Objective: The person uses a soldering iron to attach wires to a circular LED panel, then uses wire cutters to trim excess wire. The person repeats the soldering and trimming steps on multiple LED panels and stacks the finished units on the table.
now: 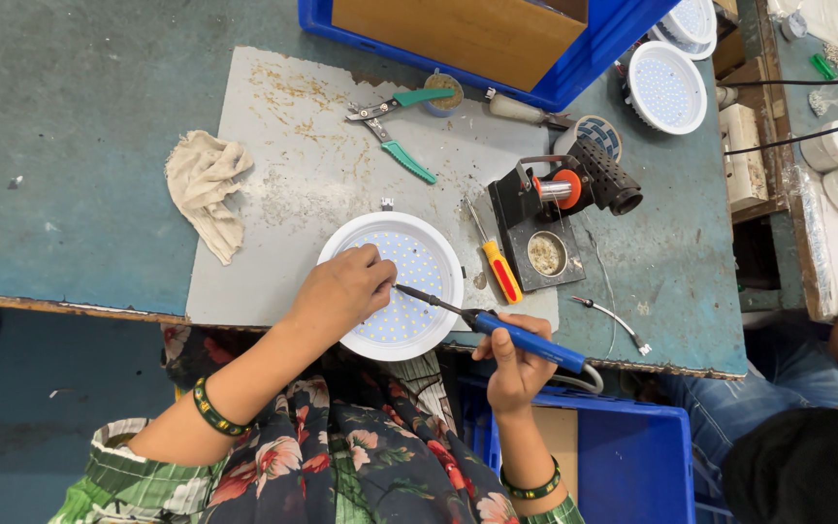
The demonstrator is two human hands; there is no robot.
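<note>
Round LED panel [417,335] lies at desk [99,194] front edge. My left hand [346,289] pinches down on it; right hand [514,361] clamped on blue soldering iron [497,328]. I'd judge: keep panel pinned, tip touch brief.

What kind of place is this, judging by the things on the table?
Probably a small workshop for assembling LED lights. The right hand holds a blue soldering iron to a round white LED panel, a solder stand sits nearby, and more round lamps wait farther back.
</note>
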